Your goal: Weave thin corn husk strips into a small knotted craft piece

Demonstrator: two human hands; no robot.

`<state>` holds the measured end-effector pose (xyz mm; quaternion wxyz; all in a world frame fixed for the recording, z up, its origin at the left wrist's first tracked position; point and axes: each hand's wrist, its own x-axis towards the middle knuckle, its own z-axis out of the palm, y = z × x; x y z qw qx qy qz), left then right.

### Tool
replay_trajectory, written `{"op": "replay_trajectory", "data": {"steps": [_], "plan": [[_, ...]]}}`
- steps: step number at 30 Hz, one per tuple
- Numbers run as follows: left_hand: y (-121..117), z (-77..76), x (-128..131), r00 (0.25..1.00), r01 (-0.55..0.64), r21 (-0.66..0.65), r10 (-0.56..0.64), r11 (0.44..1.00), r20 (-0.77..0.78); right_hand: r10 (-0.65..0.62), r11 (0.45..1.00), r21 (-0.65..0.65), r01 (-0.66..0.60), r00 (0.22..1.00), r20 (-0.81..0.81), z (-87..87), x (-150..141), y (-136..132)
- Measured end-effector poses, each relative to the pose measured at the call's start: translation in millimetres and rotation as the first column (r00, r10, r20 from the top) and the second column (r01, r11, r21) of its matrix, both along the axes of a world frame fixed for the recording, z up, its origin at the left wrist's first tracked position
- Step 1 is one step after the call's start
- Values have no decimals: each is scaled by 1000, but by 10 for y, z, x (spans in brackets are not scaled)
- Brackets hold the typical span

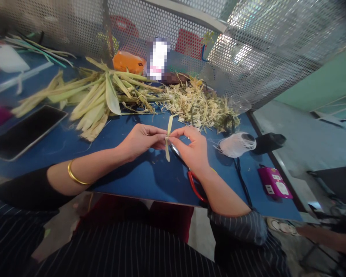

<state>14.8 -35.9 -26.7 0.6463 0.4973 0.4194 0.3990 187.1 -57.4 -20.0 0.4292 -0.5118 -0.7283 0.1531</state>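
My left hand (144, 139) is closed in a pinch around the middle of a narrow, pale corn husk strip (169, 126). From the other side, the fingertips of my right hand (193, 148) pinch the same strip, close against my left fingertips. One end of the strip points up past my fingers and the other hangs below. Scissors with red handles (193, 186) show partly behind my right hand and wrist; I cannot tell whether they lie on the table or rest against the palm. The fingertips hide the middle of the strip.
A pile of husks (95, 94) and a heap of shredded husk (198, 104) lie along the back of the blue table (161, 182). White thread (238, 145), a black spool (269, 143) and a purple box (275, 182) are at right. A dark phone (24, 130) lies left. Perforated metal rises behind.
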Motion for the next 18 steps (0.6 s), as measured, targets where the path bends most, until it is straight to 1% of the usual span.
{"op": "replay_trajectory", "data": {"steps": [4,8,10,12,15,16,18], "plan": [[-15,16,0,1000,-1,-6,1,1000,17,-8,999,-38,6,999,-48,-11,5,2],[-28,47,-5,1000,17,19,-17,1000,-18,-22,995,-94,14,996,-87,-15,-5,4],[-24,40,-3,1000,10,4,-10,1000,-19,-24,992,-125,11,994,-108,-25,-11,10],[-14,23,-1,1000,7,-31,-8,999,-2,-22,992,-130,7,993,-118,-45,-11,24],[5,7,-4,1000,-7,-92,9,996,23,21,997,-79,-28,996,-90,-71,20,51],[11,9,-8,999,-14,-111,18,994,30,36,999,-35,-38,997,-61,-70,40,59],[21,20,-18,999,-28,-134,34,991,41,37,993,106,-44,997,61,-50,90,70]]}}
